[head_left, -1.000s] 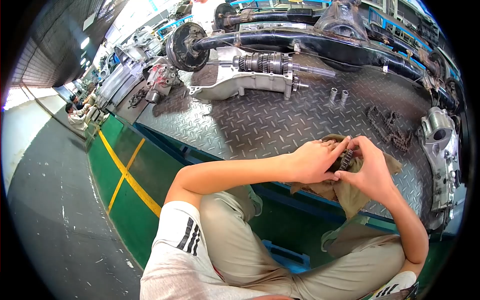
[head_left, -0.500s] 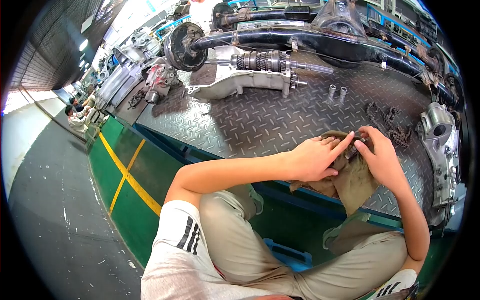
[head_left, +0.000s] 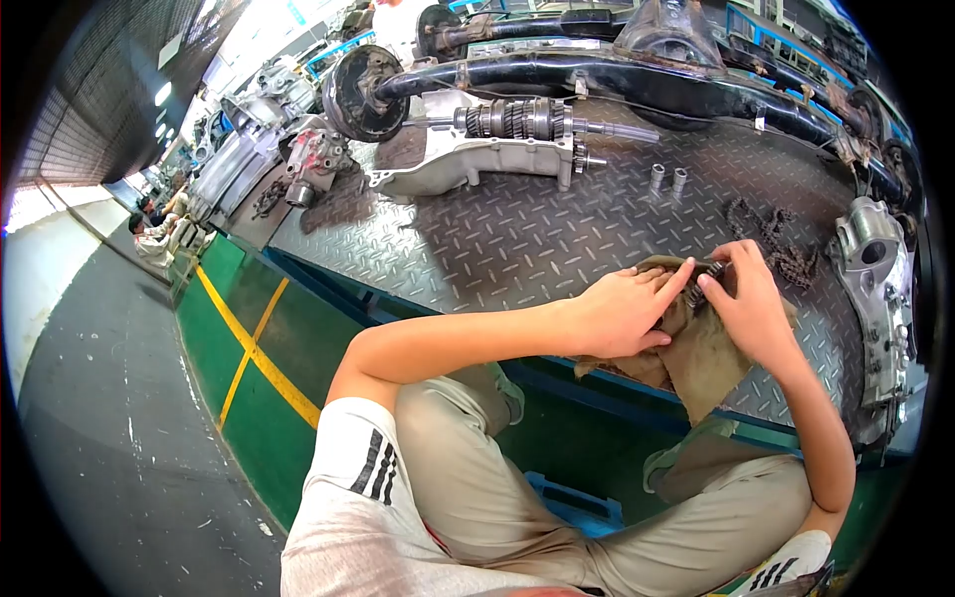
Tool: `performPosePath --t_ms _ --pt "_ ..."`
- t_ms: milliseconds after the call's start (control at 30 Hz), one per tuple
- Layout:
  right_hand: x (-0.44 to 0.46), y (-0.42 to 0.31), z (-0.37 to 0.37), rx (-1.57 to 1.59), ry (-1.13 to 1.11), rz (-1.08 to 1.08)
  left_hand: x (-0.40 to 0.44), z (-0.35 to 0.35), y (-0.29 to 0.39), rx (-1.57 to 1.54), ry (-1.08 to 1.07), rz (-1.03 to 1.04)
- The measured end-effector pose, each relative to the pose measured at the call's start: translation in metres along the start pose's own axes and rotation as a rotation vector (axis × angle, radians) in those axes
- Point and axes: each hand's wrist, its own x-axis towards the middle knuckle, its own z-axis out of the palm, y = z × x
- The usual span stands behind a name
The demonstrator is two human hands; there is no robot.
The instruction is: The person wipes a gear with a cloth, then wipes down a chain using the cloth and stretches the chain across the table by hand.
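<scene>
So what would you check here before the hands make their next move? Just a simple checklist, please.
1. Small toothed part held by the right hand: ok, at the fingertips.
2. Left hand gripping the cloth: cannot tell; it lies over it.
3. Cloth fully on the table: not ok, it hangs over the near edge.
4. Two small metal cylinders upright: ok, side by side.
5. Chain apart from both hands: ok.
6. Toothed part clean all round: cannot tell, fingers cover some.
</scene>
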Motion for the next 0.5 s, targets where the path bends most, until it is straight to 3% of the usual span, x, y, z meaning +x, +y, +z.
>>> performPosePath --t_ms 200,367,500 --pt "-0.010 -0.014 0.003 -0.134 -0.078 -0.373 0.000 0.003 -0.001 -0.010 0.027 0.003" --pt "-0.003 -0.001 0.003 -0.091 -0.043 -0.283 -0.003 0.007 0.000 0.052 0.025 -0.015" --pt "0.015 0.027 -0.002 0.002 -0.020 -0.013 -0.005 0.010 -0.003 0.056 0.030 -0.006"
